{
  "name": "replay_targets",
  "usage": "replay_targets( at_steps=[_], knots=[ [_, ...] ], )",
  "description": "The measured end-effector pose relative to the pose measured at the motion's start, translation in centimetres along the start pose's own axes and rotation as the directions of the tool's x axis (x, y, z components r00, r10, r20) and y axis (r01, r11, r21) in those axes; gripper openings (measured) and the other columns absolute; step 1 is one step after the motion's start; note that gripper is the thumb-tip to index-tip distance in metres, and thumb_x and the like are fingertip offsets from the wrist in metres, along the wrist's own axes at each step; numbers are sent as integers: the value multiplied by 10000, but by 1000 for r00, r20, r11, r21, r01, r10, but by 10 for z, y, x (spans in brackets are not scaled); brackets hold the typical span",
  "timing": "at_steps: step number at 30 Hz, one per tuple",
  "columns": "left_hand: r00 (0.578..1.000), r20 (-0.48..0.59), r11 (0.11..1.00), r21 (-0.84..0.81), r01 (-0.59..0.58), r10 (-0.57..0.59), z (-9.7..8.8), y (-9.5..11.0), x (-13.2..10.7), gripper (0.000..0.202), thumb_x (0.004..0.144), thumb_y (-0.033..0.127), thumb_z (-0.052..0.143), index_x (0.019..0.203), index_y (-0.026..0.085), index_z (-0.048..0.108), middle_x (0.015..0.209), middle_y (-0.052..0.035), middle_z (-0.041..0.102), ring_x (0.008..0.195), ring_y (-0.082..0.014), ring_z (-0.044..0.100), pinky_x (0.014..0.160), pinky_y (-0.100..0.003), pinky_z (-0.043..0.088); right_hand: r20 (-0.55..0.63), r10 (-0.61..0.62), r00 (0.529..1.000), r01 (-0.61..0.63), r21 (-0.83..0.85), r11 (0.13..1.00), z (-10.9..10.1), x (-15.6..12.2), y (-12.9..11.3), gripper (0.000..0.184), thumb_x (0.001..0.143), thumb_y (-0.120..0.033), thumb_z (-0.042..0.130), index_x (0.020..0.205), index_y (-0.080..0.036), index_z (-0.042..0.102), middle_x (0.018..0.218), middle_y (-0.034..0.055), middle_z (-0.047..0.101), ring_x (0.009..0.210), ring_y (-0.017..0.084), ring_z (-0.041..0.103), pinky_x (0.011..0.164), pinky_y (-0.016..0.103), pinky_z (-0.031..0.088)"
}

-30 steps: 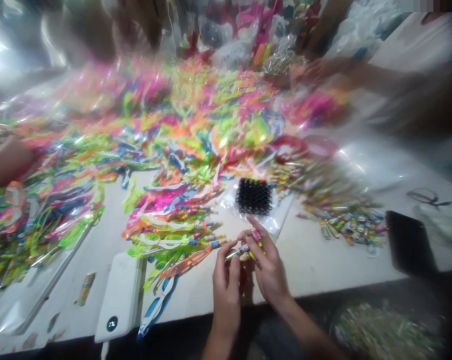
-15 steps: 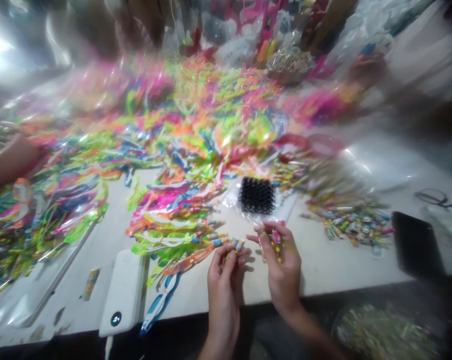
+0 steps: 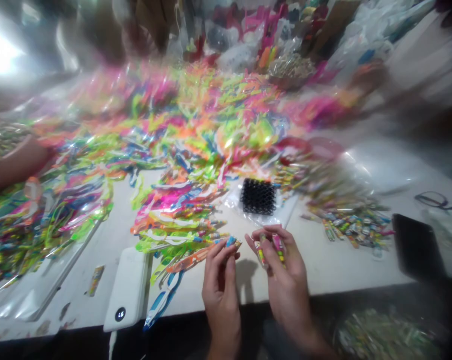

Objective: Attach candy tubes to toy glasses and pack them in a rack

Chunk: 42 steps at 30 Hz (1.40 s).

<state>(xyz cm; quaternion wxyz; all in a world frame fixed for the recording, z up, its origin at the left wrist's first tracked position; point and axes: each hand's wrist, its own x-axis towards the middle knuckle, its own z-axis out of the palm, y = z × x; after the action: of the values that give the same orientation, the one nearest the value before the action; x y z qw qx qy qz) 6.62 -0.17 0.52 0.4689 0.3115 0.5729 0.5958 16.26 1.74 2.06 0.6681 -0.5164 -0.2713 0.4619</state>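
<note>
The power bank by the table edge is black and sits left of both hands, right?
No, the power bank is white, not black. The head view shows it by the table edge, left of the left hand and the right hand.

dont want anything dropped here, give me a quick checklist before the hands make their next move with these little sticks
1. Left hand grip on the blue-tipped stick: pinched at the fingertips, ok.
2. Right hand grip on the bundle of sticks: closed around them, ok.
3. Gap between the two hands: apart, not touching, ok.
4. Count of sticks in the bundle: blurred, cannot tell.
5. Black mesh piece: lies beyond both hands, touching neither, ok.
6. Pile of loose sticks: on the table to the right of the right hand, apart from it, ok.
</note>
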Motion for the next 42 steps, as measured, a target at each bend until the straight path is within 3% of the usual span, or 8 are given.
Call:
replay_targets(
  at_steps=[4, 17, 22, 25, 27, 31, 36, 42],
  knots=[
    [972, 162, 977, -96, 188, -171, 3, 1, 1, 348, 914, 449, 791, 1211, 267, 800, 1409, -79, 695, 1393, -294, 585, 1161, -360, 476, 103, -320, 942, 336, -300, 893, -2, -9, 10, 173, 1025, -268, 675, 1173, -344, 721, 1180, 7, 735, 1151, 193, 695, 1091, 362, 511],
    [899, 222, 834, -338, 435, -379, 2, 19, 3, 393, 832, 339, 867, 1193, 192, 811, 1305, -121, 757, 1124, -245, 722, 866, -256, 557, 395, -394, 830, 513, -262, 817, -15, 7, 11, 433, 1021, -90, 593, 1284, -414, 709, 1189, -16, 730, 1202, 170, 668, 1047, 296, 549],
    [851, 255, 747, -407, 525, -459, -4, 19, 9, 339, 834, 380, 863, 1118, 197, 838, 1222, -114, 782, 1164, -263, 711, 911, -299, 572, 799, -272, 536, 696, -235, 679, -36, 41, -9, 610, 997, -57, 526, 1496, -396, 608, 1299, 46, 700, 1200, 220, 674, 1047, 385, 574],
    [847, 301, 749, -400, 529, -437, -5, 18, 12, 374, 860, 475, 833, 1093, 184, 844, 1209, -122, 783, 1113, -265, 719, 923, -328, 575, 934, -189, 305, 819, -155, 553, -41, 60, -23, 687, 971, -38, 482, 1582, -351, 509, 1427, 33, 666, 1334, 235, 618, 1247, 511, 405],
    [843, 339, 768, -364, 527, -418, -5, 17, 14, 395, 850, 468, 847, 1109, 169, 840, 1213, -129, 781, 1010, -239, 731, 872, -306, 572, 960, -160, 229, 848, -117, 516, -41, 68, -29, 749, 944, 2, 445, 1611, -338, 458, 1461, 22, 650, 1377, 219, 592, 1287, 535, 332],
    [817, 389, 774, -310, 552, -426, -4, 17, 16, 357, 804, 361, 892, 1092, 157, 841, 1139, -115, 798, 800, -153, 695, 789, -253, 549, 962, -160, 222, 847, -109, 520, -39, 74, -32, 775, 904, 41, 424, 1585, -318, 510, 1428, 38, 672, 1379, 216, 595, 1263, 522, 372],
    [794, 346, 702, -375, 606, -500, -7, 11, 17, 248, 788, 318, 870, 957, 137, 848, 1035, -105, 797, 946, -203, 701, 824, -264, 564, 973, -49, 228, 750, -143, 646, -38, 74, -30, 662, 970, -33, 446, 1558, -318, 555, 1484, 44, 637, 1444, 227, 541, 1224, 462, 421],
    [735, 453, 568, -468, 677, -505, -7, 2, 25, 215, 854, 266, 780, 970, 94, 833, 989, -132, 773, 873, -207, 693, 674, -255, 546, 932, 60, 358, 447, -228, 865, -37, 72, -19, 435, 1021, -169, 529, 1413, -290, 677, 1499, 75, 622, 1407, 265, 573, 1188, 467, 445]
  ],
)
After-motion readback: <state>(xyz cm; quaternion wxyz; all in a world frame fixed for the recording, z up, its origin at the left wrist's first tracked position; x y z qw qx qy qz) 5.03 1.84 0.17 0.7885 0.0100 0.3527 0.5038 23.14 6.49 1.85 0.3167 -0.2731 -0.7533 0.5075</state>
